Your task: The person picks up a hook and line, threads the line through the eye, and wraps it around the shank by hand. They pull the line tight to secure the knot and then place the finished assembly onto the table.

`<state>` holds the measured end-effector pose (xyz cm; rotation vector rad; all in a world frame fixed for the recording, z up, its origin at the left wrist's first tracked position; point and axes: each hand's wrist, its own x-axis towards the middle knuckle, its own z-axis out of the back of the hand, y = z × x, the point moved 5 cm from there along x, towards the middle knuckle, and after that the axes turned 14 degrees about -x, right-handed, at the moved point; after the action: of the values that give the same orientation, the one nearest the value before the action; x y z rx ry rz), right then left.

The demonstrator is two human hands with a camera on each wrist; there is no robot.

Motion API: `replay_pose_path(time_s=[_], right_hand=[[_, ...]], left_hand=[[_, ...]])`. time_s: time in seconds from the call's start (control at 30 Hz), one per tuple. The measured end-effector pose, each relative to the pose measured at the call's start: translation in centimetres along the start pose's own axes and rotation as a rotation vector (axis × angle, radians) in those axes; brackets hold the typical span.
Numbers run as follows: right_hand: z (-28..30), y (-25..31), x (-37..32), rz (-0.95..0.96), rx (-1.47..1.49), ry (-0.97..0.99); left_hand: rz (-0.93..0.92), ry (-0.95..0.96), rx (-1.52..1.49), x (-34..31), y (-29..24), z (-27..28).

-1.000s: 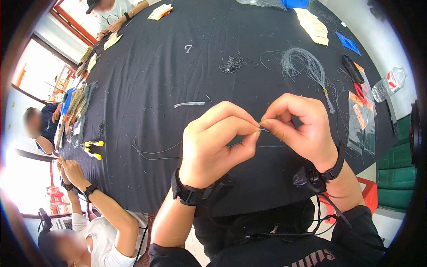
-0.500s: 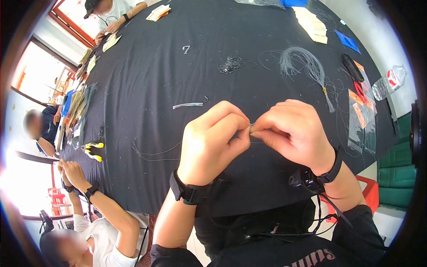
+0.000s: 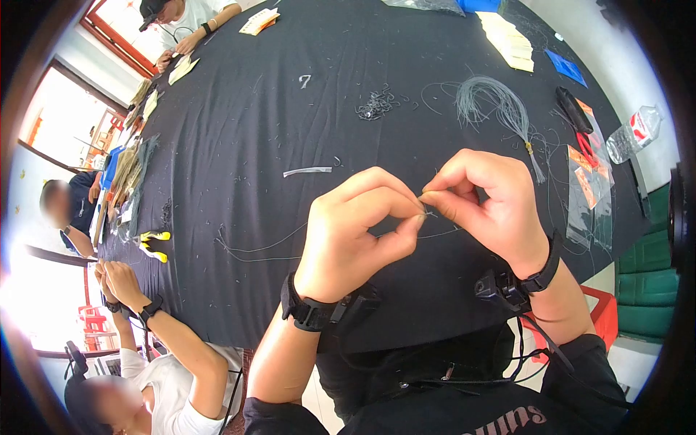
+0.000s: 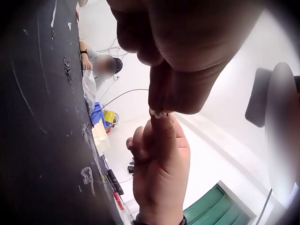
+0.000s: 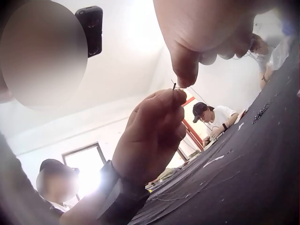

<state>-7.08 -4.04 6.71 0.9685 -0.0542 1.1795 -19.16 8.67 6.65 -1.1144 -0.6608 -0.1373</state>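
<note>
In the head view the left hand (image 3: 357,235) pinches a tiny dark piece with line between thumb and index finger. The right hand (image 3: 494,210) pinches at the same spot, its fingertips close beside the left ones. A thin line (image 3: 264,259) trails leftward on the cloth from under the left hand. The right wrist view shows a small dark shank (image 5: 174,86) standing up from the left fingertips; its full shape is hidden by the fingers.
On the black cloth (image 3: 239,145) lie a pile of hooks (image 3: 378,103), a clear tube (image 3: 307,171), a bundle of line (image 3: 493,101), yellow-handled pliers (image 3: 154,246) and red-handled scissors (image 3: 586,148). A bottle (image 3: 634,135) is at the right. Other people sit at the left.
Half a second ago the right hand was further left with its fingers bunched against the left ones; it has moved back rightward and its index finger is arched again.
</note>
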Motion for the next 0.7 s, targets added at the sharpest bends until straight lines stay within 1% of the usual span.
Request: replay_pose_path(time_s=[0.1,0.2,0.3,0.4,0.5,0.53,0.63,0.7], right_hand=[[-0.2,-0.1,-0.1,-0.012,0.023,-0.013],[-0.3,0.0,-0.2,-0.066,0.014,0.011],[-0.6,0.2,-0.2,-0.081,-0.035,0.062],[-1.2,0.7,-0.5,-0.009,-0.012,0.063],[-1.4,1.2,-0.1,0.201,-0.101,0.045],[-1.4,1.3,-0.1,0.269,-0.123,0.045],[-0.9,1.3,0.2,0.265,-0.19,0.112],[-0.2,1.4,0.4,0.232,-0.193,0.072]], left_hand=[[-0.014,-0.049,-0.021,0.0,0.1,0.3],[0.025,-0.092,0.055,0.0,-0.1,0.6],[0.043,-0.193,0.096,-0.1,0.1,1.0],[-0.005,-0.175,0.19,0.0,0.2,0.7],[-0.031,-0.116,0.217,0.0,0.7,0.4],[-0.008,-0.079,0.222,0.0,0.7,0.3],[0.041,0.018,0.205,-0.1,0.6,0.1],[0.046,0.064,0.157,-0.2,0.6,-0.2]])
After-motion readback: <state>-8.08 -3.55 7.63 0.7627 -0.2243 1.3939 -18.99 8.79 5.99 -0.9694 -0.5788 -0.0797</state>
